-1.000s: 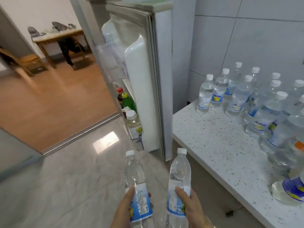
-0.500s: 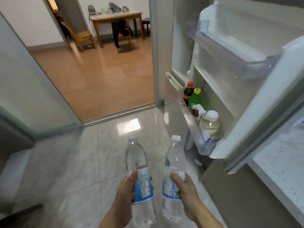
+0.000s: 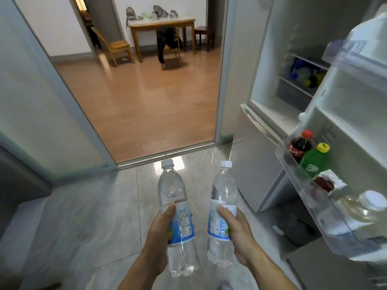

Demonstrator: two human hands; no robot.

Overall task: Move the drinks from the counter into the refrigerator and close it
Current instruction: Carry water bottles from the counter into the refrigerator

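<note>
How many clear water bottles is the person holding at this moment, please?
2: one water bottle in the left hand, one in the right hand, both upright with white caps. Others on the counter are out of view.

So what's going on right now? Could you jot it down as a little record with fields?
left hand: holds left water bottle, upright
right hand: holds right water bottle, upright
refrigerator door: open
door shelf: cola bottle, green bottle, clear white-capped bottle
step: bottles not yet in the refrigerator
</note>
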